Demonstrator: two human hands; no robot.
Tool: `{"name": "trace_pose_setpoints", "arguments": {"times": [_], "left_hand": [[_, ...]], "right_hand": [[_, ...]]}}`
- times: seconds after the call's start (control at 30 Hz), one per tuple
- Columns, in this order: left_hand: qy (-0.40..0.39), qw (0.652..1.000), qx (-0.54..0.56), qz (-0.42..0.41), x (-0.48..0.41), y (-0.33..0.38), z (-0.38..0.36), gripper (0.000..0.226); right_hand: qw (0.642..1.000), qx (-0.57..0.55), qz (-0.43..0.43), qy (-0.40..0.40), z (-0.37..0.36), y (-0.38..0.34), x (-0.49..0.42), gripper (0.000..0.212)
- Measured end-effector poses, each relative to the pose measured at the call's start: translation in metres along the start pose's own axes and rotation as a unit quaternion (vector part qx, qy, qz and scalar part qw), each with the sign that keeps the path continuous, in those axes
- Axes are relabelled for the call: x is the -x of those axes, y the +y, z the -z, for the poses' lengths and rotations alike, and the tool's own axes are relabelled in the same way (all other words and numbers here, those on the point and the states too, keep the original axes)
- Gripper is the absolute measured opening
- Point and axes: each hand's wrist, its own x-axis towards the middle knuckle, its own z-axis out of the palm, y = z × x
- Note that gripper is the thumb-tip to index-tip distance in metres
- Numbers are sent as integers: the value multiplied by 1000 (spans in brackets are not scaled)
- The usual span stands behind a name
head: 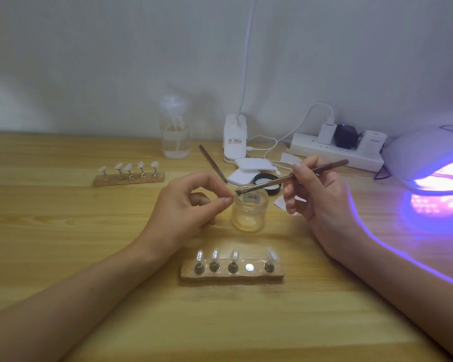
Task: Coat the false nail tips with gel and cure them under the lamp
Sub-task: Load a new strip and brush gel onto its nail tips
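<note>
Gel jar (249, 216), label unreadable — brush (285, 179) tip at its rim, right hand (318, 190) gripping brush, left hand (191, 203) pinching small item (232, 197).

Two wooden stands were counted, five nail tips (127, 167) on the far stand (110, 182), four on the near stand (232, 277), one bare magnet (249, 267), one jar (249, 212), one lid (275, 189), one brush (272, 181), one lamp (426, 155), one pump bottle (175, 131), three plugs (346, 135).

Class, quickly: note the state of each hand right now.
Left hand: pinching a small piece by the jar; too hidden to name.
Right hand: holding the brush, tip over the jar.
</note>
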Motion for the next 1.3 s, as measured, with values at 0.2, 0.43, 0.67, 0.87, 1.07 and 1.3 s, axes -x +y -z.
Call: {"name": "trace_pose_setpoints", "arguments": {"times": [0.2,0.43,0.67,0.87,1.07,1.3], "left_hand": [[-2,1000,7,4,0,1,0,10],[4,1000,0,16,0,1,0,10],[6,999,2,33,0,2,-1,12],[11,999,7,50,0,2,0,13],[7,999,2,39,0,2,-1,13],[3,1000,6,25,1,1,1,11]], "right_hand": [[1000,-19,2,12,2,0,-1,25],[999,-10,-9,38,3,1,0,24],[999,11,-9,35,2,2,0,24],[1000,6,4,14,1,1,0,21],[1000,-15,5,27,2,0,0,23],[999,5,-3,38,2,1,1,21]]}}
